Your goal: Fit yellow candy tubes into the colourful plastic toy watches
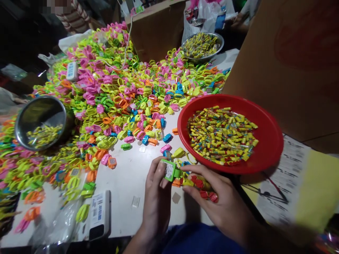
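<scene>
A green toy watch (169, 170) with a speckled, pale square face is pinched in my left hand (158, 190), with the thumb on its edge. My right hand (221, 194) curls around several small yellow tubes with red ends (203, 187). Its fingertips are close to the watch's green strap; I cannot tell whether they touch it. Just beyond my hands lie a yellow toy watch (178, 152) and other loose ones. A red basin (270, 141) full of similar yellow tubes stands to the right, past my right hand.
Toy watches in many colours form a large heap (106, 88) across the table (122, 190). Steel bowls (19, 132) (221, 44) hold more tubes. A white device (100, 211) lies at the front left. Cardboard boxes (156, 31) (296, 70) rise behind and right. Another person's striped sleeve (75, 16) shows at the back.
</scene>
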{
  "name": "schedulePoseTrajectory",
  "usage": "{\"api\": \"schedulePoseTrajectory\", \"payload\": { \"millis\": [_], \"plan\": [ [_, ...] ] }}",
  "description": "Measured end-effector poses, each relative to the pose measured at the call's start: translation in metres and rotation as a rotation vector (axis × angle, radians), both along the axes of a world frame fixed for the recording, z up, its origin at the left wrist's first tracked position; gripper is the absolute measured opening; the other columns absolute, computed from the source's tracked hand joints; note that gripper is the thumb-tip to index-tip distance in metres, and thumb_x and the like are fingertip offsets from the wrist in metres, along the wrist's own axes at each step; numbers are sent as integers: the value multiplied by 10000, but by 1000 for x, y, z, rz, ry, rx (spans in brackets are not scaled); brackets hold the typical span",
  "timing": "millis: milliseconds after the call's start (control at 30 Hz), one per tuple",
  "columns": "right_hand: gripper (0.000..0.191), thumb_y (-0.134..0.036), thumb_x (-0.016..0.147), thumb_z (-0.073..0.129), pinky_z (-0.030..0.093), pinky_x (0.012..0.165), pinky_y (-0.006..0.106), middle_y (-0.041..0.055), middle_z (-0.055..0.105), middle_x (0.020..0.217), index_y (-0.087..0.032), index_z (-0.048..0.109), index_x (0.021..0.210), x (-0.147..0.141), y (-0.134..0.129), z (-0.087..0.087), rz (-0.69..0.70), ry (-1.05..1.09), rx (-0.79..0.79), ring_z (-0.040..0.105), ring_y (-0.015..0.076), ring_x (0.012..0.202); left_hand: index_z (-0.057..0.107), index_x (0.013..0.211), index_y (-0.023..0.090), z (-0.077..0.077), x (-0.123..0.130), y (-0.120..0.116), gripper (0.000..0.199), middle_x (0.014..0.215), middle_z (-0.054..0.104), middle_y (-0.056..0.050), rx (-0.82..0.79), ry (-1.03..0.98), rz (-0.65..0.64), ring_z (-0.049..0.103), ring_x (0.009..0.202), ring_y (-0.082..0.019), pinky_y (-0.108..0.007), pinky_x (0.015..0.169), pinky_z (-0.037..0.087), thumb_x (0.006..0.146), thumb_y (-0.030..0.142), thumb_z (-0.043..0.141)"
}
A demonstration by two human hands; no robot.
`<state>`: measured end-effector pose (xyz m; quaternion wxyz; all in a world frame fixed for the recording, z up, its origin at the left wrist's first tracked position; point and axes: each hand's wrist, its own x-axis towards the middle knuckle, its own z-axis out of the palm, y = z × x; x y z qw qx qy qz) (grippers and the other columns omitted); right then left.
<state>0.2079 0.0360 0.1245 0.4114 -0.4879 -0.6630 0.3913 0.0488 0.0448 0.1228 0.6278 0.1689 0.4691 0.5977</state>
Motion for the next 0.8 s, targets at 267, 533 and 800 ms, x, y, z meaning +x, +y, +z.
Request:
{"api": "schedulePoseTrajectory", "payload": {
  "millis": [267,533,800],
  "plan": [
    [236,-215,1023,635,608,963,199,70,846,1168,-215,740,1234,1,4,0,27,-94,110,815,159,1047,711,1031,230,-3,-2,1,349,990,681,-11,-5,28,-66,669,917,-159,-247,841,554,859,490,867],
    [229,-150,1033,599,629,894,315,99,842,1043,-174,752,1200,2,8,-25,-75,-200,304,812,221,952,670,1029,219,-37,-11,17,462,941,651,-24,85,400,-188,608,815,-159,-237,685,493,923,667,715],
    [217,-289,1066,617,656,860,386,120,865,1101,-204,796,1155,3,2,-68,-187,-249,39,840,307,989,730,1075,191,-114,-51,101,313,1154,711,-75,200,849,-313,651,1077,-242,-425,976,538,947,473,777]
  ]
}}
